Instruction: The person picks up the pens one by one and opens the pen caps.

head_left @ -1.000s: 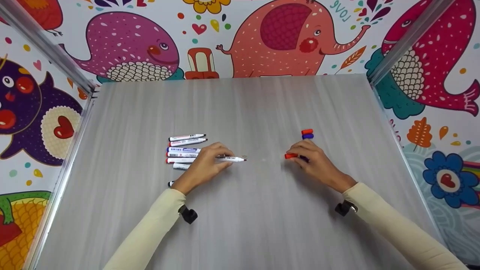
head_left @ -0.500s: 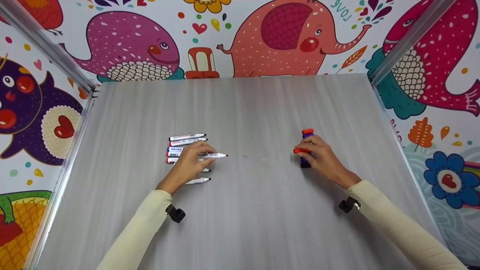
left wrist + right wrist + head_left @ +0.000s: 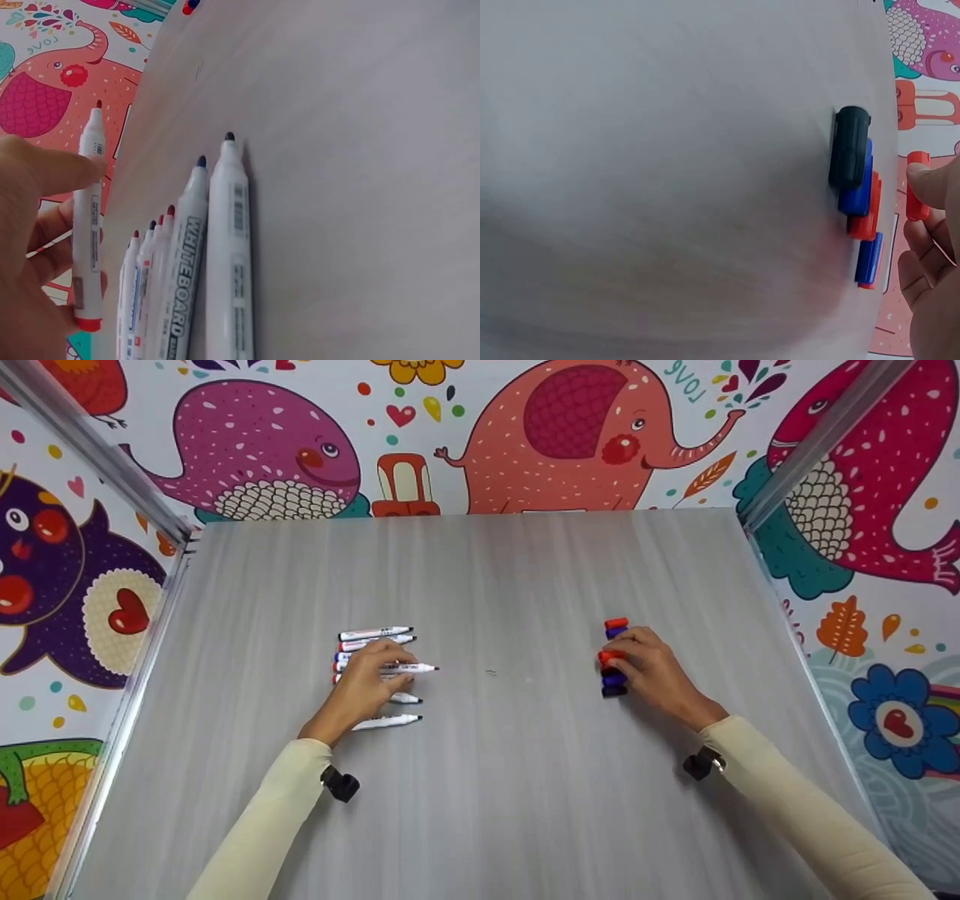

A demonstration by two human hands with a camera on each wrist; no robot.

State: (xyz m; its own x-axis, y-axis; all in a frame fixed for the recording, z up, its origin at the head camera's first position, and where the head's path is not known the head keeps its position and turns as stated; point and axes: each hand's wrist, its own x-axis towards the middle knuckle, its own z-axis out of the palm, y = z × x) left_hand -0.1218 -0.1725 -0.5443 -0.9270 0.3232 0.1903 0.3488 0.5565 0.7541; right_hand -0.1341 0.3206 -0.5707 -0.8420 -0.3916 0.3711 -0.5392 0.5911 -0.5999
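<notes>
In the head view my left hand (image 3: 360,682) holds an uncapped white marker (image 3: 411,668) with a red tip above a row of other markers. The left wrist view shows this marker gripped between thumb and fingers, its red end (image 3: 88,325) downward. My right hand (image 3: 660,671) pinches a small red marker cap (image 3: 917,202) between thumb and fingers, raised off the table near a line of loose caps. That line holds a black cap (image 3: 850,146), a blue cap (image 3: 867,187), a red cap (image 3: 864,221) and others, partly behind my fingers in the head view.
Several uncapped whiteboard markers lie side by side at left, including a nearest black-tipped marker (image 3: 388,721) and a farthest black-tipped marker (image 3: 375,634). A small dark mark (image 3: 491,673) shows on the grey wood-look table (image 3: 510,780). Printed wall panels (image 3: 420,435) border the table.
Both hands have moved apart. My left hand has carried the marker left, over the row of markers; my right hand has shifted the red cap rightward to the line of caps.
</notes>
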